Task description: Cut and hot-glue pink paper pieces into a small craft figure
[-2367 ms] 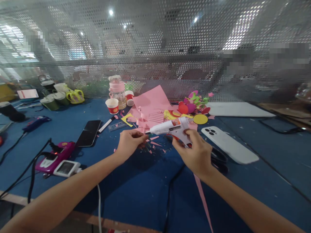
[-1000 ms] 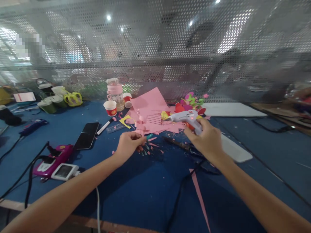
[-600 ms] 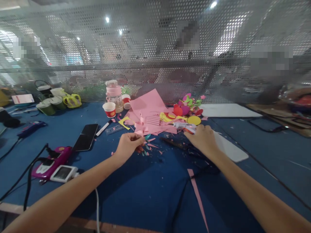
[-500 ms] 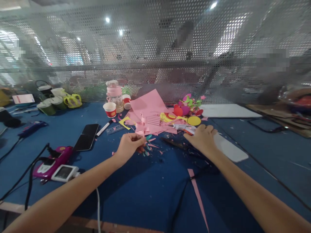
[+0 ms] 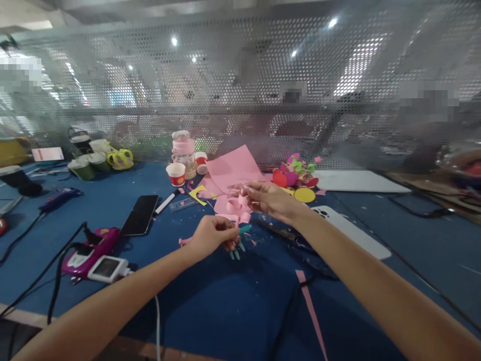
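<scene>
My left hand (image 5: 215,235) is closed in a pinch on a curled pink paper strip (image 5: 236,204), whose loops rise above the fingertips. Long teal tips show at this hand's fingers. Just above and to the right, my right hand (image 5: 272,201) reaches over the curls with its fingers stretched out and apart, close to the loops; whether it touches them I cannot make out. Behind both hands lies a large pink paper sheet (image 5: 235,168). Dark-handled scissors (image 5: 280,231) lie below the right wrist, partly hidden by the forearm.
On the blue table (image 5: 225,311) are a black phone (image 5: 141,215), a purple power strip (image 5: 90,250), a paper cup (image 5: 176,174) and a bottle (image 5: 184,153). A white phone (image 5: 351,233) lies right, near colourful cutouts (image 5: 295,170). A perforated metal screen (image 5: 240,100) stands behind.
My right hand has moved left, from beside an orange-and-white tool to the pink curls. My left hand still pinches the strip. The view has shifted slightly.
</scene>
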`<state>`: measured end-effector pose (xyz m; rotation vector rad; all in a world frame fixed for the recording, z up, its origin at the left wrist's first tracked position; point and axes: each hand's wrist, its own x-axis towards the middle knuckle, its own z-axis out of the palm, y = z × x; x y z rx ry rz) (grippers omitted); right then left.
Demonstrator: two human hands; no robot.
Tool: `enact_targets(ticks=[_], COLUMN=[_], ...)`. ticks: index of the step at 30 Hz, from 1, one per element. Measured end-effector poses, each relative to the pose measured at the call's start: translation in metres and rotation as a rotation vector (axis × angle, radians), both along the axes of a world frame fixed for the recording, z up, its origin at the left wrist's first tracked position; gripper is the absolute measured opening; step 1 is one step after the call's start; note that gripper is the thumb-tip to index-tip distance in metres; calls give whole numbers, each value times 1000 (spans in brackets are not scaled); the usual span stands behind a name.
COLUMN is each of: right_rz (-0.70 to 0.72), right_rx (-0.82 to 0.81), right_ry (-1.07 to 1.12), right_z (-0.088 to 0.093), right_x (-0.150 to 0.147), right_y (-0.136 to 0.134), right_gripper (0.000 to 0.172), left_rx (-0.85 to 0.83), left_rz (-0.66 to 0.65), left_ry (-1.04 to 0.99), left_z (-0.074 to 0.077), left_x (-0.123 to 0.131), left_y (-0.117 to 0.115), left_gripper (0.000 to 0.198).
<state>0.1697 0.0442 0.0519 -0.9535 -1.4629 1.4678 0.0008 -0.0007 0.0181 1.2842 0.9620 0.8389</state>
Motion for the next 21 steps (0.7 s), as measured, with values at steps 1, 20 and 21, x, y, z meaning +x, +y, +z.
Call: enact_targets(ticks=[1, 20, 21], right_rz=[30, -18, -24], right_rx=[-21, -1, -3], right_ry=[45, 216, 214], right_z=[2, 1, 1], right_x=[-3, 15, 15], right_y=[1, 14, 14], right_gripper=[35, 18, 19], left_rx=[-8, -239, -229], left_rz=[2, 337, 341], left_ry=[-11, -450, -448], left_z=[0, 3, 2], left_x=[0, -2, -2], left_y=[0, 17, 17], left_gripper=[22, 12, 12])
